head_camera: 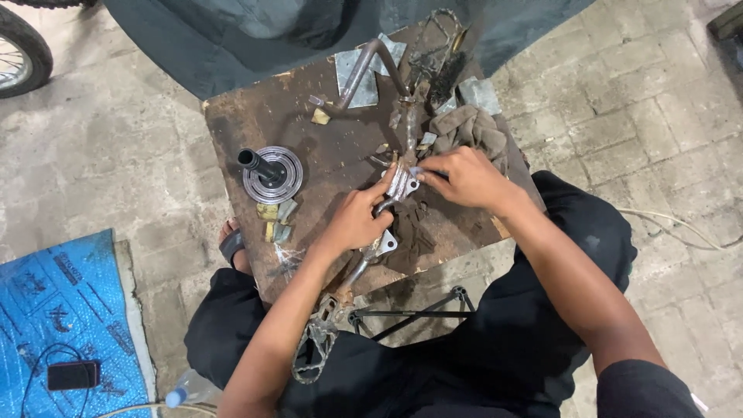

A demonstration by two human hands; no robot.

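Fingers (385,188) on metal bracket (402,184)

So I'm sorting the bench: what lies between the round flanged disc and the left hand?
In the head view, small yellowish and grey blocks lie on the bench between the disc and the left hand.

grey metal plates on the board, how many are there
3, maybe more hidden: one plate under the bent pipe, one just right of it, one above the rag.

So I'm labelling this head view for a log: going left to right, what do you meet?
Bicycle wheel → blue mat → round metal disc with black post → left hand → metal bracket → right hand → white cable on the floor.
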